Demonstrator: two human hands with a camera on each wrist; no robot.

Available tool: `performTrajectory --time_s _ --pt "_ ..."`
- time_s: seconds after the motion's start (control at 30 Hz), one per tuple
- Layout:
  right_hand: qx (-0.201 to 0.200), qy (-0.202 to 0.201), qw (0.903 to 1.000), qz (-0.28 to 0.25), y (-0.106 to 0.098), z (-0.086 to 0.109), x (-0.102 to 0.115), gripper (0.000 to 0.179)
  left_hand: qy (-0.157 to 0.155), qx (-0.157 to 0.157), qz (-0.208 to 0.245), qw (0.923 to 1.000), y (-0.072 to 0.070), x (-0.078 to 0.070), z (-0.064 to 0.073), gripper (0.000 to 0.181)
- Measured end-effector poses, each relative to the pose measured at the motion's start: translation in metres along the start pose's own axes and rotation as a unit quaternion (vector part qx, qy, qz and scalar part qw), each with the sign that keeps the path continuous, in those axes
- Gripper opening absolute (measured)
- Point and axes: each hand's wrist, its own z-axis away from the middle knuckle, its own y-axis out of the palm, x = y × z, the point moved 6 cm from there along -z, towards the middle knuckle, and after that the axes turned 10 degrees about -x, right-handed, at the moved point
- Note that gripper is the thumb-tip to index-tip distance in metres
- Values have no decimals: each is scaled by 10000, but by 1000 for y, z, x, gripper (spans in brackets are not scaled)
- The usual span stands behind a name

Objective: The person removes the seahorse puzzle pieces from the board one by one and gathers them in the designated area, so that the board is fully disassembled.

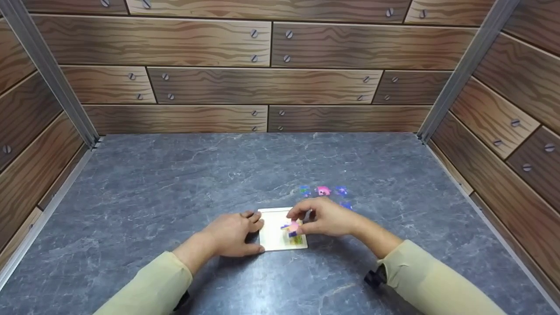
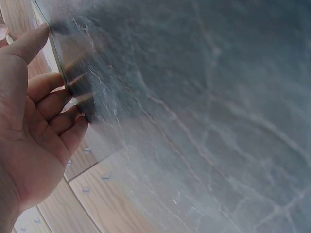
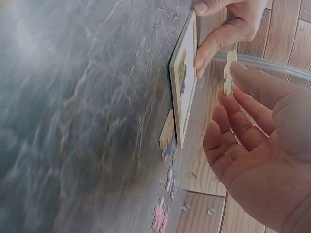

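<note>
A shallow white puzzle tray [image 1: 273,240] lies flat on the table, with a green and yellow puzzle piece [image 1: 297,240] in its near right corner. At the tray's left side my left hand [image 1: 232,235] rests with thumb and fingertips along the edge, as the left wrist view also shows. Over the tray's right half, my right hand [image 1: 328,217] pinches a pink, blue and yellow puzzle piece [image 1: 294,227] between thumb and fingers. The right wrist view shows this puzzle piece [image 3: 228,73] edge-on, raised off the tray.
Beyond the right hand lie loose puzzle pieces: a green and blue one [image 1: 305,190], a pink one [image 1: 323,190] and a blue one [image 1: 341,190]. Another blue piece [image 1: 346,205] shows partly behind the hand. Wood-patterned walls [image 1: 210,85] enclose the grey marbled table [image 1: 175,175].
</note>
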Motion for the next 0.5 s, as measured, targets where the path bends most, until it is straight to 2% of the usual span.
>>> performTrajectory --time_s 0.27,0.5 --pt "-483 201 9986 -13 -18 15 -16 30 44 -54 -33 10000 0 -1 1 72" --pt "-873 140 9958 231 -31 31 -32 30 14 -89 -7 10000 1 0 1 72"
